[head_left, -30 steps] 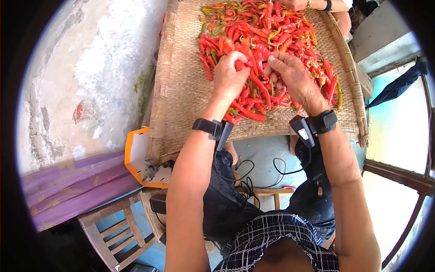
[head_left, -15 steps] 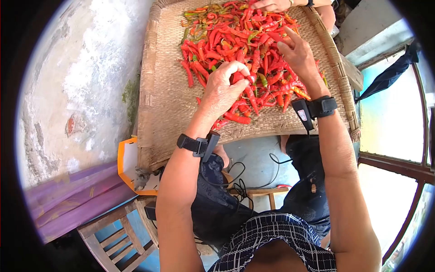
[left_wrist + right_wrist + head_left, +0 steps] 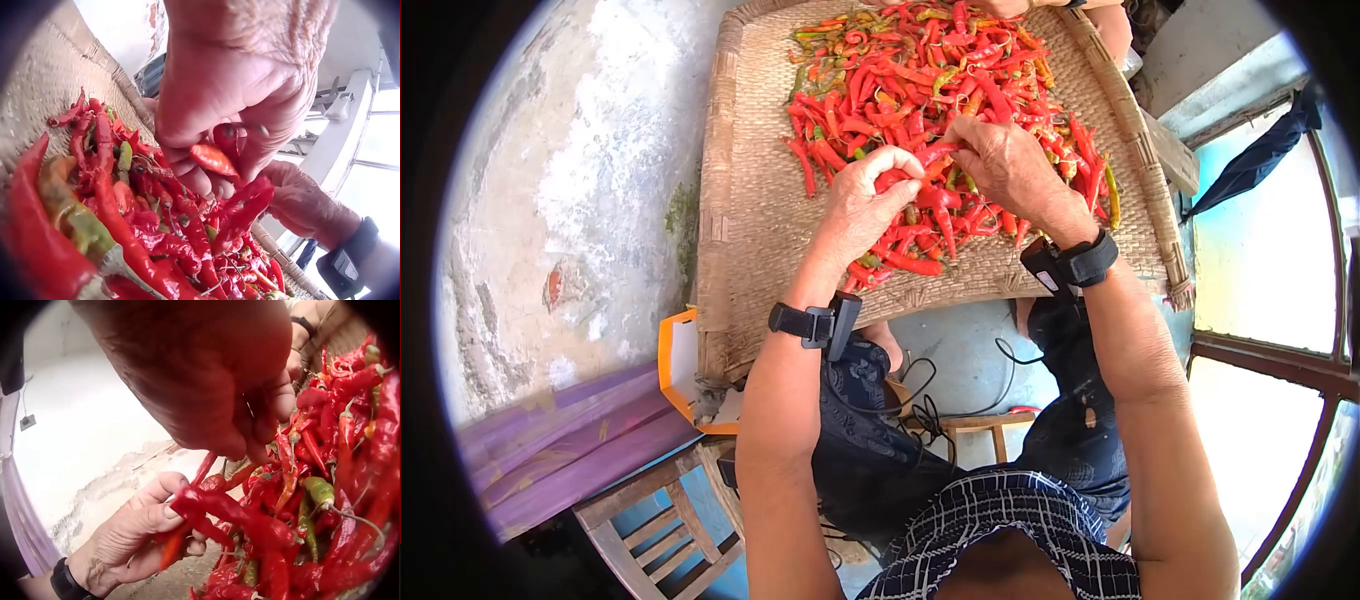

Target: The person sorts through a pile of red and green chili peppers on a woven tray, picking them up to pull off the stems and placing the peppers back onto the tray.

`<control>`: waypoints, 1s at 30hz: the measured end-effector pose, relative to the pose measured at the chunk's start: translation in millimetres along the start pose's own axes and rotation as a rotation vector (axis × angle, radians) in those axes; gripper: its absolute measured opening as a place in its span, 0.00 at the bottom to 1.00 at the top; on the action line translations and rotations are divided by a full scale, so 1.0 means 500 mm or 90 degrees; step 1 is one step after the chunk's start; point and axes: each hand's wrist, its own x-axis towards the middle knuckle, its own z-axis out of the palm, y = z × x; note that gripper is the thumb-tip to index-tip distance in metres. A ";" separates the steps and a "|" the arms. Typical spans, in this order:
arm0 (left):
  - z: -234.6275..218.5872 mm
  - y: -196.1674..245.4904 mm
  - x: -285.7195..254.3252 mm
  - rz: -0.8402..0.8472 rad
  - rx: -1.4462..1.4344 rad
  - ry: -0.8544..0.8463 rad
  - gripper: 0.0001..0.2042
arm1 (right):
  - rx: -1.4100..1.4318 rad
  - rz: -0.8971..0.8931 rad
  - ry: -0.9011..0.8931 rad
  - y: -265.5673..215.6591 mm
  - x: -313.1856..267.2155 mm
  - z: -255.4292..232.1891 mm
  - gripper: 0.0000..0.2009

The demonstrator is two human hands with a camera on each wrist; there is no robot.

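Red chili peppers (image 3: 910, 95), a few green or yellowish, lie heaped on a woven bamboo tray (image 3: 750, 235). My left hand (image 3: 855, 210) is over the near left of the heap, thumb and fingers curled round several red chili peppers (image 3: 215, 509). An orange-red tip (image 3: 212, 159) pokes out between its fingers in the left wrist view. Beside it, my right hand (image 3: 1012, 170) has bent fingers and pinches a red chili pepper (image 3: 937, 153) close to the left fingertips. In the right wrist view the back of my right hand (image 3: 187, 375) partly hides its fingertips.
Another person's hand (image 3: 1000, 8) is at the tray's far edge. A rough plastered wall (image 3: 580, 180) runs along the left, with an orange-edged box (image 3: 680, 365) and a wooden chair (image 3: 655, 530) below. Cables (image 3: 930, 415) hang near my legs.
My right hand reached out to the far right of the heap, then came back next to the left hand. My left hand kept its grip on chili peppers and shifted slightly left in view.
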 end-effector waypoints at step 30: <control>-0.041 -0.050 -0.018 -0.133 0.027 0.008 0.16 | 0.264 0.169 0.040 0.066 0.020 -0.028 0.13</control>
